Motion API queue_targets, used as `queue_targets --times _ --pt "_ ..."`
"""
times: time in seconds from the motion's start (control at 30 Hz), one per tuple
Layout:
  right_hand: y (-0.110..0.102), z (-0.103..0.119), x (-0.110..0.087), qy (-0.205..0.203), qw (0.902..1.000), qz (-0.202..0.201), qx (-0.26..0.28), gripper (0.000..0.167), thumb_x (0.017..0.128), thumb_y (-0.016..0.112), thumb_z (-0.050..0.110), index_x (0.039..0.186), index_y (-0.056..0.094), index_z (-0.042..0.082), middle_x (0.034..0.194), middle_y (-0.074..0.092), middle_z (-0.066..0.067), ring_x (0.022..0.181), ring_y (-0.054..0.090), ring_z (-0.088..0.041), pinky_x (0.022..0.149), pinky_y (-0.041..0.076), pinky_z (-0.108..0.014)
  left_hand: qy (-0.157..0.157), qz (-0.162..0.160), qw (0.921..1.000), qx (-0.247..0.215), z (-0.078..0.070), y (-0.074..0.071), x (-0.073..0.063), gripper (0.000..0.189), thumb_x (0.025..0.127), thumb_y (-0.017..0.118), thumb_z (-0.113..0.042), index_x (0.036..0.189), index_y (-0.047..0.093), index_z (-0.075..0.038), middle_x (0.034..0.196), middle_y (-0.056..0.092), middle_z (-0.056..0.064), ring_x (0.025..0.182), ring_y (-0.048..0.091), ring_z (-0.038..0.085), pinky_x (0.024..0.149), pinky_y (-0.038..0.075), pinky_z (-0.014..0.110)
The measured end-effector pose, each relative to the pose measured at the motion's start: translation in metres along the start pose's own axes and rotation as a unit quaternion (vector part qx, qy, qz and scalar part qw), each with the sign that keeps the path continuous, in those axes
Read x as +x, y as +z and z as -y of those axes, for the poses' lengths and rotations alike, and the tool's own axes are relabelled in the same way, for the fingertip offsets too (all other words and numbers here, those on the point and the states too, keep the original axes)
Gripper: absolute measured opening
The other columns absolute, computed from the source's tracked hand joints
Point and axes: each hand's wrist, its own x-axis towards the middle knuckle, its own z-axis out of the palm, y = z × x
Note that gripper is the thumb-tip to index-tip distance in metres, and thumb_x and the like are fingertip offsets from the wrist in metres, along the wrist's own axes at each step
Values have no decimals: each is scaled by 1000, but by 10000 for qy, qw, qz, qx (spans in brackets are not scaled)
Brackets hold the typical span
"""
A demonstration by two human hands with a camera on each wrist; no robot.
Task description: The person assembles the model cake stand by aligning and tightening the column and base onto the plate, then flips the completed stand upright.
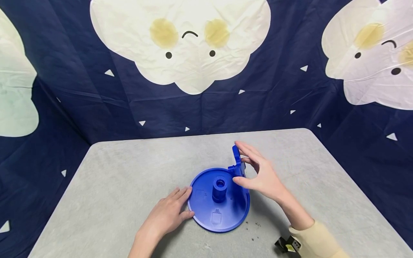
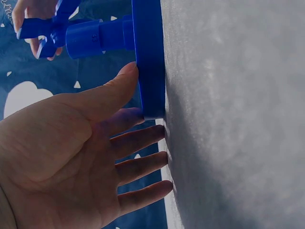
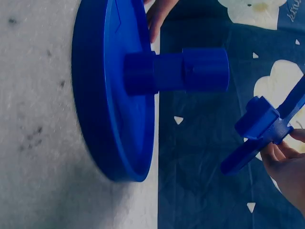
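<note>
A round blue base (image 1: 203, 215) with a raised rim lies on the table, a hollow blue post (image 1: 219, 191) standing upright at its middle. My left hand (image 1: 167, 212) rests at the base's left side, thumb and index fingertip against the rim, other fingers stretched out toward the tabletop. In my right hand (image 1: 262, 175) is a blue piece with several arms and a short socket (image 3: 257, 119) at its hub, pinched by the fingers. It is tilted and held above the base's far right edge, apart from the post in the right wrist view.
The grey table (image 1: 129, 179) has rounded far corners. A few dark specks (image 1: 253, 239) lie on it to the right of the base. A small black device (image 1: 288, 245) shows by my right sleeve (image 1: 317, 240). Dark blue cloth (image 1: 113, 104) with clouds hangs behind and at both sides.
</note>
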Motion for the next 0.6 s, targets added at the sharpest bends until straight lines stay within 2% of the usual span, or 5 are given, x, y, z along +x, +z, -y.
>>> queue_targets --times 0.13,0.27,0.43,0.6 --pt "5 5 0 -49 9973 185 -710 91 78 89 17 157 44 30 164 41 3 128 59 -14 111 47 -21 -11 28 10000 -4 0 0 0 73 91 75 -41 152 51 -10 157 52 13 149 44 41 111 43 67" --pt "12 8 0 -161 9902 418 -1326 90 78 88 29 156 44 32 165 40 10 144 49 -13 115 47 -37 -18 31 10000 8 0 0 0 73 91 75 -41 152 51 -10 157 52 13 149 44 41 112 42 67" --pt "22 14 0 -132 9850 742 -1551 87 80 85 34 156 43 34 167 37 11 154 39 -17 121 40 -54 -19 39 10000 22 0 -1 1 73 91 75 -41 152 51 -10 156 53 13 148 44 41 111 43 67" --pt "30 17 1 -166 9795 994 -1743 86 79 84 34 156 45 30 167 37 8 154 39 -20 120 41 -53 -84 151 9999 15 -1 -1 1 72 92 74 -42 153 50 -11 158 51 12 149 43 41 112 42 67"
